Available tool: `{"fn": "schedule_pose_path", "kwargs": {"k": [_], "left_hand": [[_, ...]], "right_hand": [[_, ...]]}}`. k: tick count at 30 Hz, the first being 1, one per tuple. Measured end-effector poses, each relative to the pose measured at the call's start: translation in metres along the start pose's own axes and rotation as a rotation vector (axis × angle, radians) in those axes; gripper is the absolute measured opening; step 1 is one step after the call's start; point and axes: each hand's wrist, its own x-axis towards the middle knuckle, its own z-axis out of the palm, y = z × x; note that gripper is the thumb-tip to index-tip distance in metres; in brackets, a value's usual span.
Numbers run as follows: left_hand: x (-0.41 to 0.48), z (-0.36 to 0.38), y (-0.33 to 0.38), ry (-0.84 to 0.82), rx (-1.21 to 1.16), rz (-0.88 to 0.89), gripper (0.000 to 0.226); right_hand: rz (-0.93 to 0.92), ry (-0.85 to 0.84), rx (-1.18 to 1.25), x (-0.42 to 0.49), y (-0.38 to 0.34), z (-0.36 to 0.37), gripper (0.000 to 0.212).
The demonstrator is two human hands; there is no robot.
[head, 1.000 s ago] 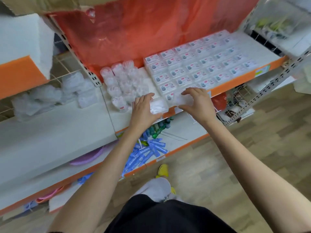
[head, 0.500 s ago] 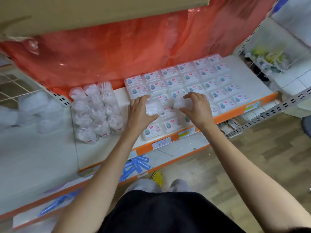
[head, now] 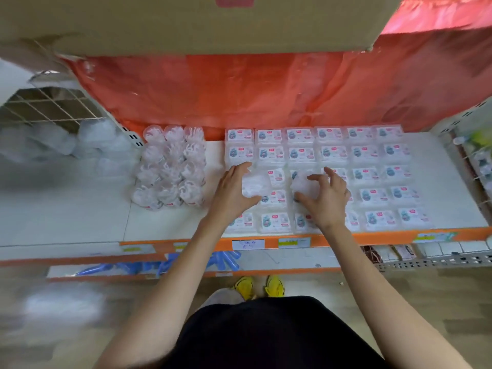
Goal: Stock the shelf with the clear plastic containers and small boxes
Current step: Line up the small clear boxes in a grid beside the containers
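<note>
Two clear containers are being handled at once, one per grip. The left grip [head: 231,193] is curled round the left container [head: 255,186], thumb on the near side and fingers over the far side. The right grip [head: 330,198] is clamped on the right container [head: 304,189], with the index finger lifted a little. One per grip probably means two pieces can be set down in a single pass, tbh.

Both containers are held over the small boxes [head: 367,174], roughly mid-depth on the shelf [head: 452,182] and left of its centre. Whether they're resting on the boxes or just hovering above them can't be told, everything there is see-through on see-through.

The boxes are laid flat with labels up in tidy rows, running from the back edge to the orange front edge, presumably so they can be read from the aisle. Just left of them, a tight cluster of round clear tubs [head: 173,171] is packed toward the back-left. A gap of bare shelf is left in front of it, so that's likely where these two are meant to go.

Behind it all a red plastic sheet [head: 266,89] is draped, and a cardboard box [head: 186,22] is overhanging from above. Blue tubes [head: 221,258] are piled on the lower shelf.
</note>
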Motion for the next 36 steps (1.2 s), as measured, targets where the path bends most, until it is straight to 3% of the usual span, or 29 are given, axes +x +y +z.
{"fn": "schedule_pose_path", "kwargs": {"k": [4, 8, 11, 18, 20, 22, 24, 28, 31, 36], "left_hand": [[-0.013, 0.008, 0.008, 0.053, -0.004, -0.039, 0.08], [-0.025, 0.015, 0.01, 0.075, -0.012, -0.038, 0.08], [-0.032, 0.016, 0.013, 0.081, -0.024, -0.037, 0.078], [-0.035, 0.003, 0.001, 0.067, -0.059, -0.022, 0.079], [-0.035, -0.002, 0.002, 0.046, -0.306, -0.16, 0.081], [-0.034, -0.009, 0.006, 0.068, -0.597, -0.353, 0.068], [-0.032, -0.016, 0.004, 0.049, -0.705, -0.502, 0.047], [-0.029, -0.024, 0.001, -0.11, -0.883, -0.675, 0.052], [-0.026, -0.024, -0.002, -0.002, -0.988, -0.7, 0.042], [-0.028, -0.021, -0.012, 0.117, -1.088, -0.555, 0.017]], "right_hand": [[-0.059, 0.073, 0.34, -0.01, -0.025, -0.01, 0.038], [0.142, -0.297, 0.739, -0.011, -0.061, -0.014, 0.037], [0.228, -0.454, 0.792, -0.013, -0.068, -0.005, 0.028], [0.29, -0.486, 0.962, -0.018, -0.072, 0.006, 0.025], [0.275, -0.451, 1.005, -0.019, -0.072, 0.007, 0.02], [0.225, -0.407, 1.029, -0.02, -0.069, 0.007, 0.025], [0.153, -0.385, 1.036, -0.021, -0.065, 0.01, 0.03], [-0.015, -0.348, 0.979, -0.024, -0.068, 0.013, 0.035], [-0.065, -0.337, 0.997, -0.028, -0.076, 0.016, 0.036], [-0.117, -0.348, 0.996, -0.032, -0.077, 0.022, 0.044]]}}
